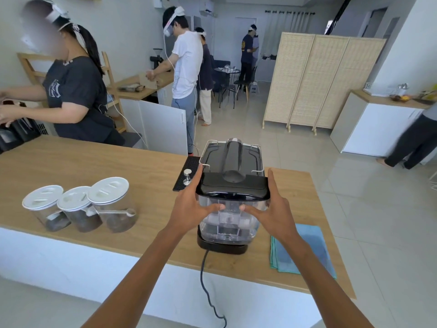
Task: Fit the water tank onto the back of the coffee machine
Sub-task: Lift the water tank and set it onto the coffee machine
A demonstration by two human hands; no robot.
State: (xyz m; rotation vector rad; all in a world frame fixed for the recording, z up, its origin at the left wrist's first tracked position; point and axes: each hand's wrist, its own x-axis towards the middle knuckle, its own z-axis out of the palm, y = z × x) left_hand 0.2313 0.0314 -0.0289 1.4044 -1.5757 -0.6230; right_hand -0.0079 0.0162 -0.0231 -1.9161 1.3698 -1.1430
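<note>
Head view: your left hand (189, 204) and right hand (272, 209) grasp the water tank (228, 218) by its sides, against the coffee machine (233, 157) back, near the counter (94, 166) near edge. Seating step; next, press down evenly.

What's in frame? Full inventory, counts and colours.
Counter: 1, wood top, white front, foreground.
Coffee machine: 1, black, on counter, back facing camera.
Water tank: 1, clear with black lid, at machine's back, between both hands.
Cord: 1, black, hanging off counter edge.
Jars: 3, clear with white lids, counter left.
Scoop: 1, beige, by the jars.
Tamper: 1, silver, on black mat.
Cloth: 1, blue, right of machine.
Screen: 1, wicker, three panels, background.
Other people: at least five, background.
Left hand: on tank's left side.
Right hand: on tank's right side.
</note>
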